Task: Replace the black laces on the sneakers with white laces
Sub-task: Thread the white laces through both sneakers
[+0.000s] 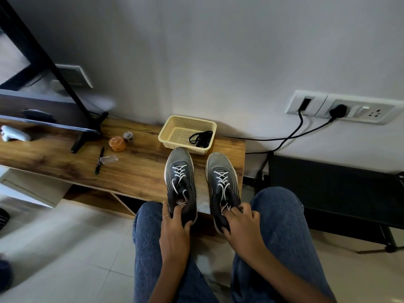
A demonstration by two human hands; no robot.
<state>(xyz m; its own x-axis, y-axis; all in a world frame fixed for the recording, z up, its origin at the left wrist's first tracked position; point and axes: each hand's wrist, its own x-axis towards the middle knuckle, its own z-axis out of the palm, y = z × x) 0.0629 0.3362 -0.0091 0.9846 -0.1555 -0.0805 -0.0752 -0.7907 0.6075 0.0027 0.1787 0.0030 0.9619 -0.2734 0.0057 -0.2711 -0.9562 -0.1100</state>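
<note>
Two dark grey sneakers stand side by side on the wooden table (pixel 135 169), toes pointing to the wall. White laces run through both the left sneaker (pixel 179 178) and the right sneaker (pixel 222 182). My left hand (pixel 175 224) grips the heel end of the left sneaker, fingers curled into its opening. At the right sneaker's heel, my right hand (pixel 240 224) holds on, fingers at the loose lace ends. The black laces (pixel 201 137) lie bundled in a yellow basket (pixel 175 127) just behind the toes.
Left of the sneakers lie a black marker (pixel 99 160), a clear small box (pixel 108 159), an orange jar (pixel 117 143) and a tape roll (pixel 128 136). A TV stand foot (pixel 87 136) sits further left. Cables (pixel 290 136) hang from wall sockets at right. My knees flank the hands.
</note>
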